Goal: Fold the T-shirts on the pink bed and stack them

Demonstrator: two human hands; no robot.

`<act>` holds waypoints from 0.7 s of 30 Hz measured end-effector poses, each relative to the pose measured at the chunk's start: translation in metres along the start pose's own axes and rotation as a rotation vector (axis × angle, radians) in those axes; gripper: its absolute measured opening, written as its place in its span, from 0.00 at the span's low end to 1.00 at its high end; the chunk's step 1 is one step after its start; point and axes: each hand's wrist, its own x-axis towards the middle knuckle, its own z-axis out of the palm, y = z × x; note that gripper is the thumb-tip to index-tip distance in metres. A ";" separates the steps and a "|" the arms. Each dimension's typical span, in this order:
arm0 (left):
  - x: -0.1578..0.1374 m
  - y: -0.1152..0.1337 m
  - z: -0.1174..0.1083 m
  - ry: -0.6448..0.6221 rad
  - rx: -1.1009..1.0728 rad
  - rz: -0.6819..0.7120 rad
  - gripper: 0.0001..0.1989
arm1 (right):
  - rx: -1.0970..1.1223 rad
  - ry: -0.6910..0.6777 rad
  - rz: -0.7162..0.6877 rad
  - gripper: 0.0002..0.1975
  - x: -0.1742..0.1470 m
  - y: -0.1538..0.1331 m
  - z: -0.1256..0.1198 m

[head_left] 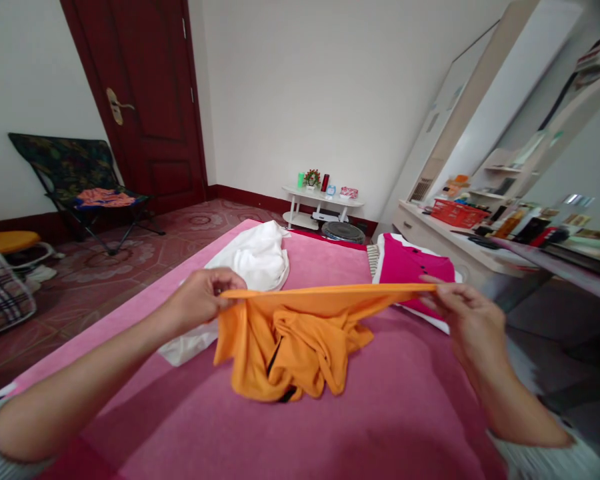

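Note:
An orange garment [300, 340] with dark trim hangs bunched between my two hands, its upper edge pulled taut and level. My left hand [213, 293] pinches the left end of that edge, and my right hand [465, 313] pinches the right end. The lower folds droop onto or just above the pink bed cover [380, 413]; contact is hard to make out. Behind my left hand lies a crumpled white cloth [260, 257]. A folded magenta top [415, 263] with dark buttons rests on other folded clothes beyond my right hand.
A low white table [323, 195] with small items stands by the far wall. At right is a dresser [425, 230] bearing a red basket [457, 213] and bottles. To the left are a folding chair [65, 163] holding cloth, a yellow stool [10, 240] and a dark red door [150, 100].

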 end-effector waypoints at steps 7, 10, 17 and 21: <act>0.014 0.051 -0.030 0.803 0.149 0.470 0.08 | -0.011 0.213 -0.436 0.02 -0.050 -0.070 0.026; 0.011 0.029 -0.010 0.458 0.008 0.308 0.09 | -0.191 -0.050 -0.123 0.09 -0.047 -0.039 0.014; -0.037 -0.022 0.051 -0.320 0.270 0.150 0.40 | -0.830 -0.738 0.114 0.45 -0.053 0.042 -0.015; -0.063 0.001 0.062 -0.391 0.469 0.083 0.34 | -1.082 -0.994 0.051 0.34 -0.076 0.039 -0.011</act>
